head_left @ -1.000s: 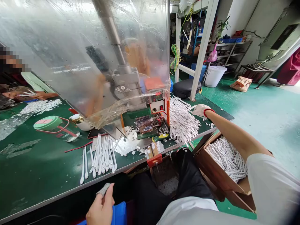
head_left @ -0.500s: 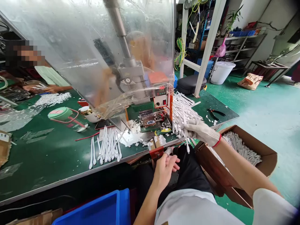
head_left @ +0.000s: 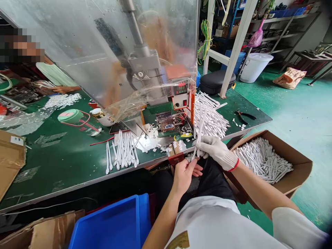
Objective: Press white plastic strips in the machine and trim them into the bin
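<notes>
White plastic strips [head_left: 199,128] stand almost upright in the right hand [head_left: 216,151], and its white knit glove grasps them near their lower end. The bare left hand [head_left: 184,176] is just under them, half curled; I cannot tell if it holds anything. Behind is a loose heap of strips [head_left: 210,119] on the green bench [head_left: 255,117], and a cardboard box [head_left: 293,157] stands open below. If the gloved grip is too loose, a thin strip may slip and drop to the floor beside the box.
</notes>
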Demonstrator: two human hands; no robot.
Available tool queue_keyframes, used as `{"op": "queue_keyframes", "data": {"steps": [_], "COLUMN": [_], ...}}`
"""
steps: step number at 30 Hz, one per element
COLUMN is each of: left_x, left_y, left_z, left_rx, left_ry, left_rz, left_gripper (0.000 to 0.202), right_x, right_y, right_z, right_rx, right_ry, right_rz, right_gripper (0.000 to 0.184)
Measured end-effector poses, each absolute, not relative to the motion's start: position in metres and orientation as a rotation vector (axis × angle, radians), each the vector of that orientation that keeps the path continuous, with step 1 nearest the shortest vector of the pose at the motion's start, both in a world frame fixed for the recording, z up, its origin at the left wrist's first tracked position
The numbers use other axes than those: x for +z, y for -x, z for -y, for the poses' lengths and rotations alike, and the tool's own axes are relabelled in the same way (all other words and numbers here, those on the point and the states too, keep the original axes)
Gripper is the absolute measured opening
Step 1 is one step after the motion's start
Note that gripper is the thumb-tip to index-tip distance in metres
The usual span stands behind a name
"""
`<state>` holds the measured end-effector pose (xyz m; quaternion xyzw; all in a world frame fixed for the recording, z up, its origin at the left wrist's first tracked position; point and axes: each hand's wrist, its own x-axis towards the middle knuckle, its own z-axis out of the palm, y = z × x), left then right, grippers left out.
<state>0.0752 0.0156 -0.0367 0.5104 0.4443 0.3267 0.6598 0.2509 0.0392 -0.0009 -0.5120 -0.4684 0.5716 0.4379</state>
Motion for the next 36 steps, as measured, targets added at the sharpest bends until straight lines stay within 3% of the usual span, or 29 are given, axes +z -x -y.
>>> {"op": "queue_keyframes", "data": {"steps": [12, 20, 25, 36], "left_x": [-0.04, -0.039, -0.037, -0.036], "left_y": [-0.057, -0.051, -0.045, -0.041], "left_z": [-0.019, -0.014, -0.014, -0.027], "left_rx": [0.534, 0.75, 0.833, 0.795], "left_ry": [-1.036, -0.822, -0.719, -0.746], "left_rz": [-0.924, -0.975, -1.015, -1.022], "left_gripper": [0.053, 0.054, 0.056, 0.054], "right_x": [-0.022, -0.008, -0.022, -0.046], "right_y": [-0.235, -0.213, -0.193, -0.181], "right_z": [-0.034, -0.086, -0.109, -0.117], "right_rx": [1.572, 1.684, 1.824, 1.794], "right_ry": [1.244, 1.225, 1.22, 1.253], "right_rz": [1.161, 1.292, 1.133, 0.971], "right_gripper": [0.043, 0.044, 0.037, 0.037]}}
